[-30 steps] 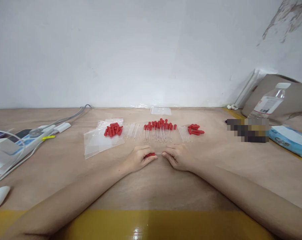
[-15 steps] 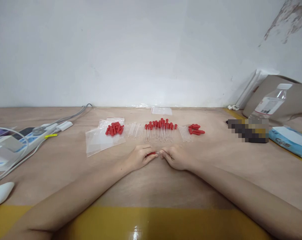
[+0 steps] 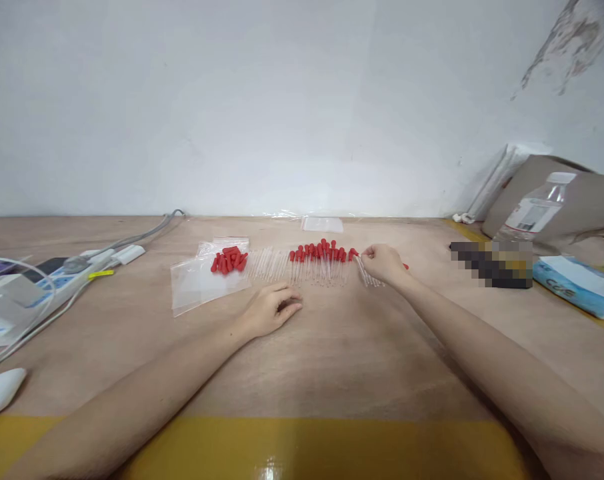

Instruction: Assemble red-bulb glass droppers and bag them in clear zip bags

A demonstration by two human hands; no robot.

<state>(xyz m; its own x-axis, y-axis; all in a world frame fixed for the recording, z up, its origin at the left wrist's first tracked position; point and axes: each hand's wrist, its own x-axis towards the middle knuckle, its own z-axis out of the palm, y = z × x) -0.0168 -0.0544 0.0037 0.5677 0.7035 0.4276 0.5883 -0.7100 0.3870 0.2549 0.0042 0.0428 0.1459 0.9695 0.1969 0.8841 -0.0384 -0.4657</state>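
My right hand (image 3: 382, 261) is closed in a pinch at the right end of a row of red-bulbed glass droppers (image 3: 321, 251). A dropper's red bulb (image 3: 355, 253) shows at its fingertips; the fingers hide most of that dropper. Under this hand lie bare glass tubes (image 3: 369, 277), partly covered. My left hand (image 3: 272, 310) rests on the table in front of the row, fingers loosely curled and apart, with nothing in it. Beyond it are more bare glass tubes (image 3: 268, 264) and a pile of red rubber bulbs (image 3: 229, 260) on clear plastic bags (image 3: 197, 290).
At the left lie a power strip (image 3: 57, 280) with cables and a white mouse (image 3: 2, 392). A water bottle (image 3: 535, 207), a blue tissue pack (image 3: 579, 287) and a blurred dark object (image 3: 492, 263) stand or lie at the right. A small clear bag (image 3: 322, 225) lies near the wall.
My hands have parted. The right one has moved forward and right from the middle to the row's end; the left has let go of the red-bulbed dropper and shifted slightly left.
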